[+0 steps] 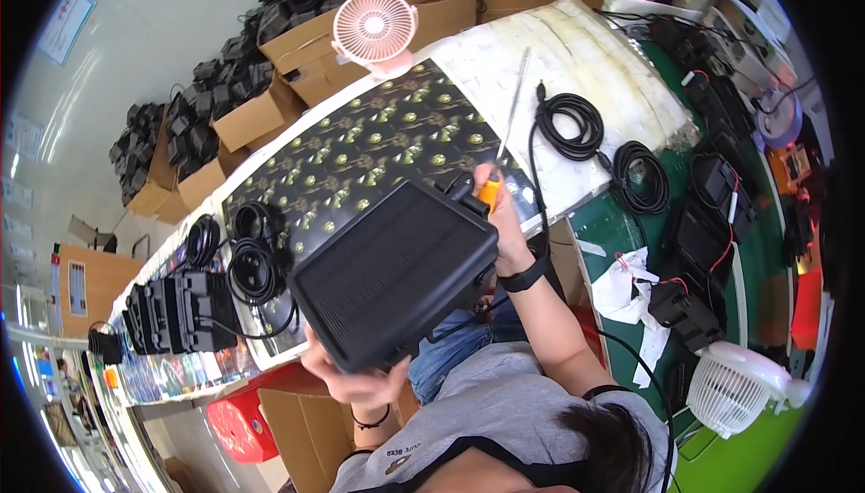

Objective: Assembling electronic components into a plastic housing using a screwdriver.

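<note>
Your left hand, fingers curled, holds the black case; your right hand grips the screwdriver (tip pointing away): keep the case well supported.

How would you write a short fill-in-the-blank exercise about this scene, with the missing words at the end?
The left hand supports the large ____ rectangular plastic case.
The right hand holds a long metal-shafted, orange-handled screwdriver pointing toward the ____ of the picture.
The round desk fan beyond the dark patterned mat is ____ in colour.
Missing words: black; top; pink.
</note>
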The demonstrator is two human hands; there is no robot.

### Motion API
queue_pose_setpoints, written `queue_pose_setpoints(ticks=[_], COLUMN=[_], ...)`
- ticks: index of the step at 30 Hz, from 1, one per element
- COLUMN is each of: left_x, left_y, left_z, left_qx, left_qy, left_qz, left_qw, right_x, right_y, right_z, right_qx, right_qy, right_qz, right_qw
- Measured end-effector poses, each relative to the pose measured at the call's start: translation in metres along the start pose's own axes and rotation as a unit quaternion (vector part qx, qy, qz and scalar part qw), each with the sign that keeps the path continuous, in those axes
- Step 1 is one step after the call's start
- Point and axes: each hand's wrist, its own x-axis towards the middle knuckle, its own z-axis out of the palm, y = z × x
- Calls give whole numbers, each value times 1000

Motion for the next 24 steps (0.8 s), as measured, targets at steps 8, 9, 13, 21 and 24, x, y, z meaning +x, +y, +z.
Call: queue_pose_setpoints(ticks=[8,9,13,21,24], left_x=[-4,-4,0,-8,-10], left_y=[-2,-2,-10,-30,-32], left_z=[-1,-2,8,9,8], left_qx=[56,85,81,-59,-56], left_qy=[-134,-134,-85,-87,-85], left_qz=[252,255,112,126,117], left_qw=[957,954,987,986,988], right_x=[-4,-5,-11,-9,-8], right_y=[-7,-8,12,10,-13], right_z=[3,2,-30,-41,-8], right_qx=[227,229,122,227,143], right_qy=[-50,-53,2,-189,83], right_qz=[175,207,158,147,202], right_qw=[957,950,980,944,965])
